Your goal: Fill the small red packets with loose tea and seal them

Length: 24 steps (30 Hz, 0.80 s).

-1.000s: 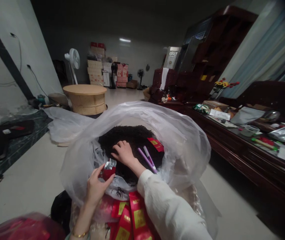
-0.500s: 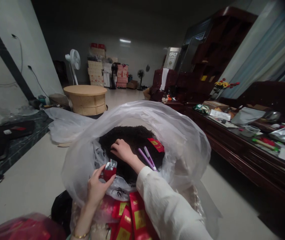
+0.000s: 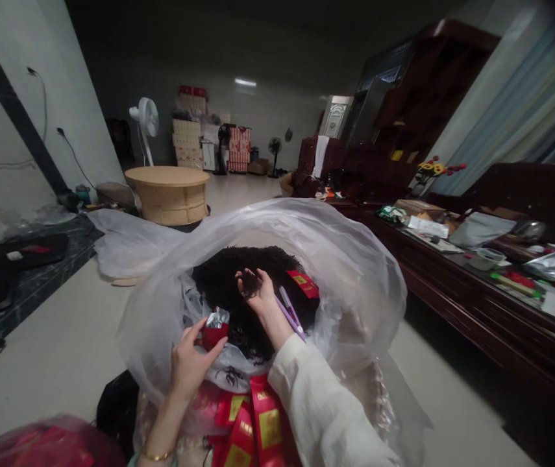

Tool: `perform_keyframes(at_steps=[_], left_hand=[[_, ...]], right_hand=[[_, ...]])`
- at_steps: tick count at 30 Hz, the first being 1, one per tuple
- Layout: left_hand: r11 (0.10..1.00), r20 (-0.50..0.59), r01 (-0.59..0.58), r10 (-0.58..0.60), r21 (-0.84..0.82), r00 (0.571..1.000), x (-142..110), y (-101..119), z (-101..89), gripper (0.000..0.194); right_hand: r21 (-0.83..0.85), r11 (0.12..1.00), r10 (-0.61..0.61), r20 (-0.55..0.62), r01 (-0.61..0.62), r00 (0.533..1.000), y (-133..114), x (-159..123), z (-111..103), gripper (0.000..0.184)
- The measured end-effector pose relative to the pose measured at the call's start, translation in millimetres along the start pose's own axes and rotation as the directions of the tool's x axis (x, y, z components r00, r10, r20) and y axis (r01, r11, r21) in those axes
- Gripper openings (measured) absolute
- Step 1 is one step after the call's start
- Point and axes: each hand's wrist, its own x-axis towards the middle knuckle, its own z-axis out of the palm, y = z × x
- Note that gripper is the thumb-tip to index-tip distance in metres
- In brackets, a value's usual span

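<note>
Small red packet [image 3: 215, 336] with a silvery opening: held upright between thumb and fingers of the left hand [image 3: 189, 360], at the near left edge of the dark leaf heap [image 3: 221, 269]. Right hand [image 3: 259, 292]: palm up above the heap, fingers curled around a clump of dark leaves [image 3: 248, 284]. Just right of that wrist, a purple tool [image 3: 295, 319] lies on the heap; beyond it, a flat red pouch [image 3: 303, 283]. A translucent plastic bag [image 3: 365, 279] surrounds the heap. Printed red pouches [image 3: 268, 425] lie overlapping in front.
</note>
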Motion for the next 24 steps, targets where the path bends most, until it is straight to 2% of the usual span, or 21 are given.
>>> perform_keyframes(at_steps=[4, 7, 12, 16, 20, 24], left_hand=[[1.0, 0.011, 0.015, -0.016, 0.023, 1.0, 2, 5, 2.0, 0.051], [1.0, 0.018, 0.02, -0.02, 0.002, 1.0, 4, 10, 2.9, 0.051], [1.0, 0.019, 0.027, -0.027, -0.011, 0.999, 9, 17, 4.0, 0.05], [1.0, 0.024, 0.016, -0.016, -0.022, 1.0, 12, 20, 6.2, 0.049], [0.999, 0.021, -0.008, 0.009, -0.037, 1.0, 13, 20, 9.3, 0.049], [0.999, 0.022, -0.012, 0.013, -0.038, 1.0, 11, 21, 11.9, 0.047]], right_hand=[[0.303, 0.935, 0.175, 0.065, -0.187, 0.982, -2, -8, -3, 0.025], [0.378, 0.906, 0.18, 0.06, -0.189, 0.982, -3, -12, -4, 0.026], [0.39, 0.902, 0.175, 0.062, -0.186, 0.983, -2, -17, -6, 0.027], [0.352, 0.919, 0.148, 0.111, -0.178, 0.983, 0, -24, -7, 0.026], [0.296, 0.948, 0.084, 0.119, -0.116, 0.989, -2, -33, -3, 0.025], [0.303, 0.952, 0.006, 0.152, -0.052, 0.988, -6, -41, 2, 0.032]])
